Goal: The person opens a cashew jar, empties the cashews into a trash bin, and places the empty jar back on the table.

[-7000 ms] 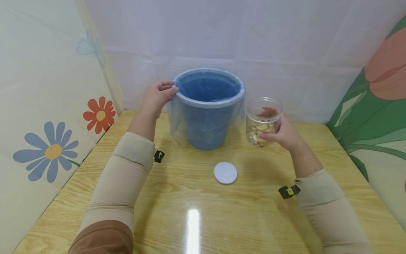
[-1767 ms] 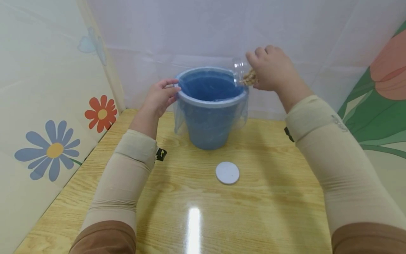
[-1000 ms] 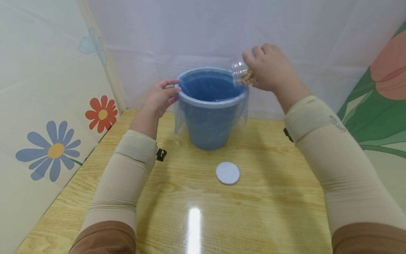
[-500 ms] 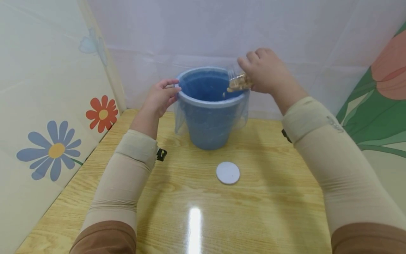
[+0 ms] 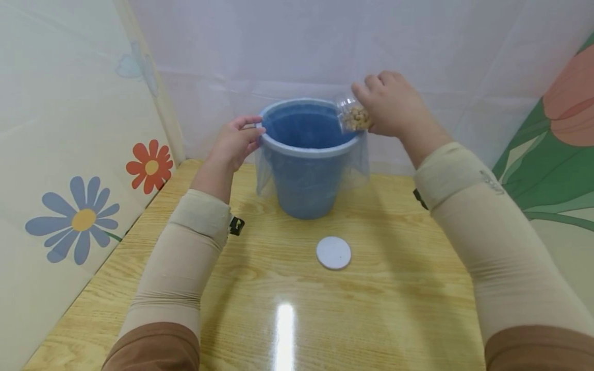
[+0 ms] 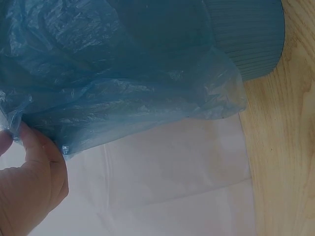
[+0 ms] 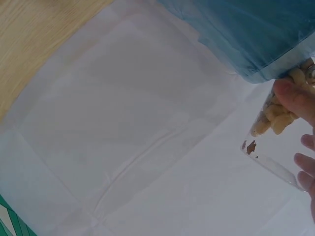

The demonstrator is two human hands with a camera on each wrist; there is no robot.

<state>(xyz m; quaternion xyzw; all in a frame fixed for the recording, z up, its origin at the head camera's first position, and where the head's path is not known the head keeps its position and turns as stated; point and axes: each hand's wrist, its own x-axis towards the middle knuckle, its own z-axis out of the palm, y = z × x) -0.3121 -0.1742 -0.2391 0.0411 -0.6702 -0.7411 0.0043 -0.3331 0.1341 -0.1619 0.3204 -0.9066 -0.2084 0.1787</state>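
Note:
A blue bin (image 5: pixel 306 190) stands on the table, lined with a thin clear plastic bag (image 6: pixel 128 98) that is folded over its rim and hangs down outside. At the rim's left side, my left hand (image 5: pixel 233 140) pinches bag and rim between thumb and fingers. My right hand (image 5: pixel 392 105) grips a clear jar (image 5: pixel 342 109), tilted on its side with its open mouth over the bin's right rim. Pale, cashew-like nuts (image 5: pixel 357 119) lie along the jar's lower side. In the right wrist view, dark bits cling near the jar's base (image 7: pixel 275 164). The bin's bottom is hidden.
A round white lid (image 5: pixel 333 253) lies flat on the wooden table (image 5: pixel 260 288) in front of the bin. White sheeting (image 5: pixel 260 46) hangs close behind the bin. Flower-printed panels (image 5: pixel 60 129) border the table at left and right.
The jar, upright beside the bin at first, has been raised and tipped over the rim. Half a second ago nuts were falling from its mouth; now it tilts less. My left hand stays put.

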